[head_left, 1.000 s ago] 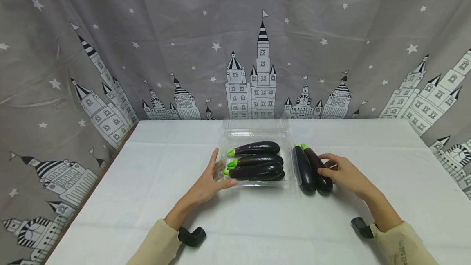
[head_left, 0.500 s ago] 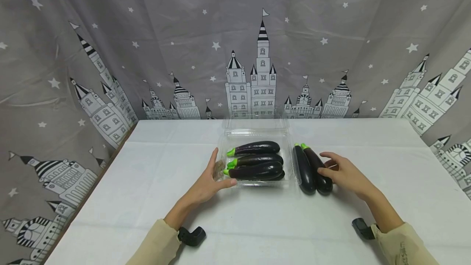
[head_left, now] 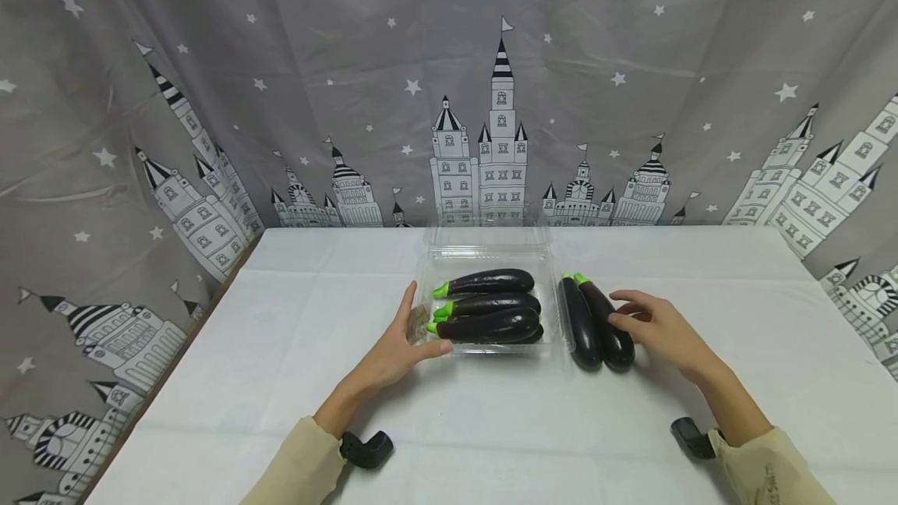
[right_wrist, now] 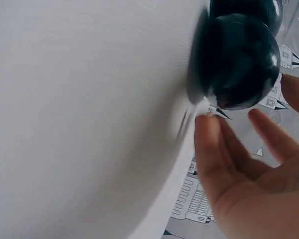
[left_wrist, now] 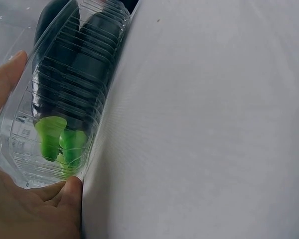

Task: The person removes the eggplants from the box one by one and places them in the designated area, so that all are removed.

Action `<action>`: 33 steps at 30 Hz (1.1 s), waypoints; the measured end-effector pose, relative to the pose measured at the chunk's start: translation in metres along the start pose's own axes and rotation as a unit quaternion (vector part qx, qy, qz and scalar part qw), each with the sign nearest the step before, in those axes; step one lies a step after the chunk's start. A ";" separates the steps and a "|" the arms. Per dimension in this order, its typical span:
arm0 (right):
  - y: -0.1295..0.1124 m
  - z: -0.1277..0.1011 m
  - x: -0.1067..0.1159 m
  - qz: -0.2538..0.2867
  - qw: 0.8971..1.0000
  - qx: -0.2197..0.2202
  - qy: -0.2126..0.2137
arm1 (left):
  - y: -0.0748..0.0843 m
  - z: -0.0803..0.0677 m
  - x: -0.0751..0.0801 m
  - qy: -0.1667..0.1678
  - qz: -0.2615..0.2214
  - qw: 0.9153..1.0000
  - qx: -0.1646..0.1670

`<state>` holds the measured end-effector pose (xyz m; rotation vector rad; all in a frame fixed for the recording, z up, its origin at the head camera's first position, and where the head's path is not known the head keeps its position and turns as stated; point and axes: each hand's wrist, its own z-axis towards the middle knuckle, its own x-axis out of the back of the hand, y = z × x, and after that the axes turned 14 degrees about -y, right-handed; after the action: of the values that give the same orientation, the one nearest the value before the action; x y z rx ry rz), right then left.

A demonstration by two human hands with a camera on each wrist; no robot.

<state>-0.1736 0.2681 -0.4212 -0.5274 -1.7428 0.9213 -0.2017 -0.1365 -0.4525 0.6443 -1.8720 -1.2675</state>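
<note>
A clear plastic box (head_left: 550,345) with its lid tipped back holds several dark eggplants (head_left: 491,281) with green stems. At its left front corner my left hand (head_left: 387,354) holds the box, thumb on the front rim and fingers by the left end. In the left wrist view its fingers (left_wrist: 70,191) lie low against the box's end. Two more eggplants lie side by side right of the box. My right hand (head_left: 659,332) is at the outer eggplant (head_left: 609,330), thumb tip over its edge; in the right wrist view, the lower fingers (right_wrist: 208,127) stand apart from it.
A white cloth (head_left: 491,427) covers the table. Behind it hangs a grey curtain (head_left: 351,45) printed with castles and stars. Black wrist devices (head_left: 367,450) sit by both sleeves.
The right thumb has drawn back slightly up and to the right on the outer eggplant. The left hand, the box and the eggplants stay where they were.
</note>
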 end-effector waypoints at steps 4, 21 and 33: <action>-0.006 0.000 0.005 -0.022 0.999 -0.004 0.025 | 0.001 0.000 -0.001 0.001 0.001 1.000 0.003; -0.043 0.001 0.006 0.035 0.997 0.031 0.059 | 0.001 0.001 -0.001 0.004 0.004 1.000 0.004; -0.059 0.008 -0.016 0.070 0.994 0.086 0.023 | 0.001 0.001 -0.001 0.001 -0.002 1.000 -0.001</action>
<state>-0.1708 0.2186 -0.3854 -0.5590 -1.5831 1.1379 -0.2016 -0.1345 -0.4519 0.6491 -1.8671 -1.2717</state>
